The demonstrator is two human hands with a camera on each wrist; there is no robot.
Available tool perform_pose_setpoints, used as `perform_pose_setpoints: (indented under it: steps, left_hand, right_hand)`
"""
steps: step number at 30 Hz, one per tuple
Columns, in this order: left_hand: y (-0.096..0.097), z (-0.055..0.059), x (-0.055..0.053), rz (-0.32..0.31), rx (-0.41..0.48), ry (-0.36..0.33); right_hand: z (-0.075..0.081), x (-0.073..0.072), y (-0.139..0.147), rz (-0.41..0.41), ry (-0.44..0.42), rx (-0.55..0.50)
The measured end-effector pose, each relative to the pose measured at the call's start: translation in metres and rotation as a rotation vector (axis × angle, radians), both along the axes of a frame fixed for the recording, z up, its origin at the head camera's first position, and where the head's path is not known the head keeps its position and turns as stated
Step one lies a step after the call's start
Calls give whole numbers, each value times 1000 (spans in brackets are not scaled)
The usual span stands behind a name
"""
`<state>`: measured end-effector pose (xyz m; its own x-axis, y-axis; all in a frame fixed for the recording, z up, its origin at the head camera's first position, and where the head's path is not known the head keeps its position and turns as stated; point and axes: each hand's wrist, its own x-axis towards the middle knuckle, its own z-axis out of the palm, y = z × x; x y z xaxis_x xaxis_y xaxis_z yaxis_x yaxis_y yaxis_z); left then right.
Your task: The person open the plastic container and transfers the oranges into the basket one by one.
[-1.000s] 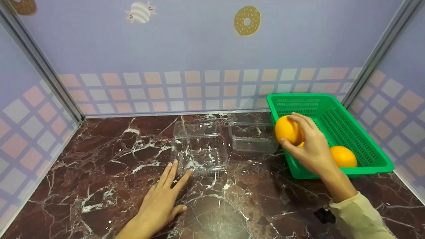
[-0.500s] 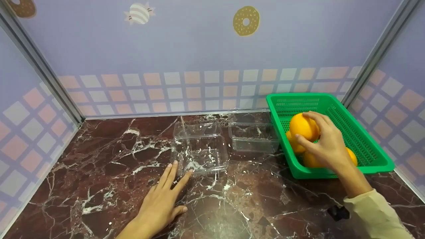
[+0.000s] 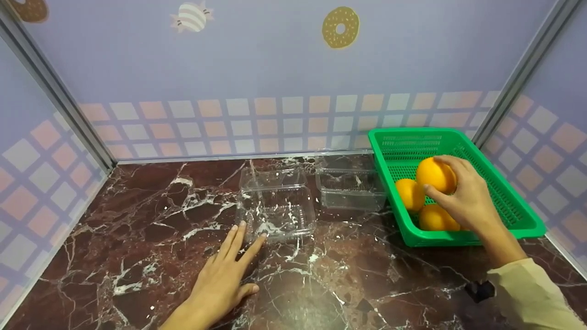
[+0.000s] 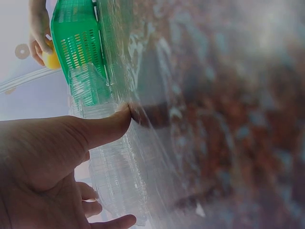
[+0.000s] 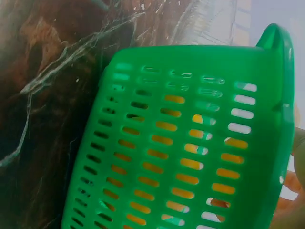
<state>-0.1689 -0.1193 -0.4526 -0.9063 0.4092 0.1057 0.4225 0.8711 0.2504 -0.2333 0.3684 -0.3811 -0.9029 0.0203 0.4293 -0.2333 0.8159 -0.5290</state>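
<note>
My right hand [image 3: 470,199] grips an orange [image 3: 434,175] over the green basket [image 3: 509,195], fingers on its far side and thumb at its near left. Below it in the basket lie two more oranges, one orange [image 3: 409,195] by the left wall and another orange [image 3: 438,219] at the front. In the right wrist view, orange colour shows through the slots of the basket wall [image 5: 190,57]. My left hand [image 3: 218,279] lies with its fingers spread, fingertips right at the near left corner of a clear plastic box [image 3: 279,213] whose lid stands open behind it.
A second clear plastic box [image 3: 351,195] stands between the first box and the basket. Dark red marbled countertop [image 3: 151,256] runs under everything. Patterned panels [image 3: 284,59] enclose the back and both sides.
My right hand has carried the orange rightward, from above the basket's left rim to over its inside. The left hand and both boxes have stayed in place.
</note>
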Motion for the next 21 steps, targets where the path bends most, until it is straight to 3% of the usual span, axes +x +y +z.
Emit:
perform_pose_setpoints:
  steps: [21]
  left_hand:
    - [-1,0,0,4,0,-10]
  right_hand:
    - [-23,-16,31,17,-83,82]
